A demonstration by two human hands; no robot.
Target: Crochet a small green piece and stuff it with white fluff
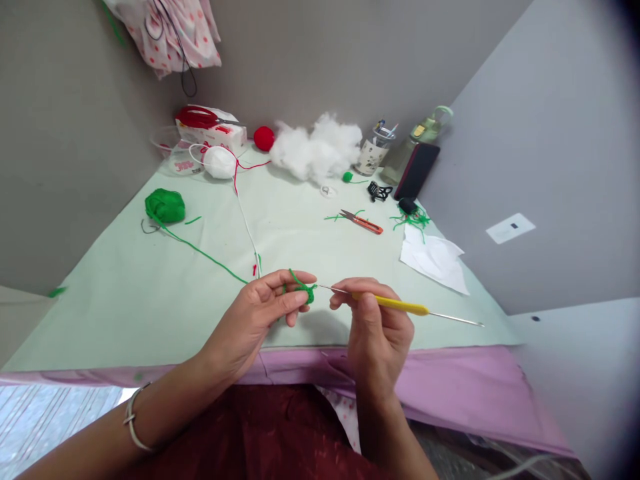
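Between the thumb and fingers of my left hand (265,303) is a small green crochet piece (310,293), with a short yarn tail sticking up. Green yarn (205,254) runs from this hand back to a green yarn ball (166,205) at the left. My right hand (376,327) grips a crochet hook (400,304) with a yellow handle and metal at both ends. The thin tip points left and sits right beside the crochet piece; whether it touches a loop is too small to tell.
Thread snips (362,222) lie amid green yarn scraps. White stuffing (320,150), a red yarn ball (264,139), white yarn (220,162) and red-handled scissors (200,118) on a tissue pack stand along the back. A phone (418,171), bottle (430,127), pen cup (375,152) and white paper (434,260) are at right.
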